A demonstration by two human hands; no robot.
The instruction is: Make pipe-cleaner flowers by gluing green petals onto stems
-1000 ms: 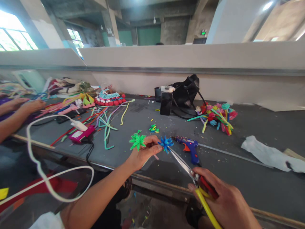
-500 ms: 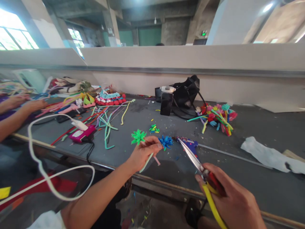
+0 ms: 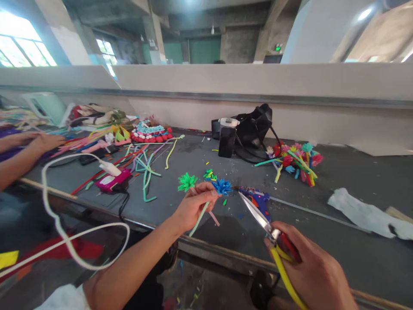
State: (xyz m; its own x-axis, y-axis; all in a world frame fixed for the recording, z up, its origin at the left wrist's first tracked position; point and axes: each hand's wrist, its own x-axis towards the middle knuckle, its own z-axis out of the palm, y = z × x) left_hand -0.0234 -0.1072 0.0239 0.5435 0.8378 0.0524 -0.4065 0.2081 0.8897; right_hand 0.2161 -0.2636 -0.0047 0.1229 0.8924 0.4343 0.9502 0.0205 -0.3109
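My left hand (image 3: 195, 206) pinches two pipe-cleaner flowers by their stems. One is a green flower (image 3: 187, 182) to the left of the fingers, the other a blue flower (image 3: 222, 187) to the right. A pale green stem (image 3: 199, 219) and a pinkish stem hang below the hand. My right hand (image 3: 306, 262) is wrapped round the red and yellow handles of a pair of scissors (image 3: 256, 211). Their blades look closed, and the tips point at the blue flower without touching it. Just behind the blades lies a blue glue gun (image 3: 261, 200) with a long glue stick in it.
Small cut pieces (image 3: 210, 175) lie behind my left hand. Further back are a phone (image 3: 226, 142), a black bag (image 3: 258, 125) and a bunch of colourful flowers (image 3: 297, 161). Left are loose pipe cleaners, a pink power adapter (image 3: 112, 180), a white cable and another person's hands (image 3: 41, 142).
Both flowers have shifted slightly, the blue one up and left. The scissors' tips have moved a little left and down. A small green piece now shows on the table below the blue flower.
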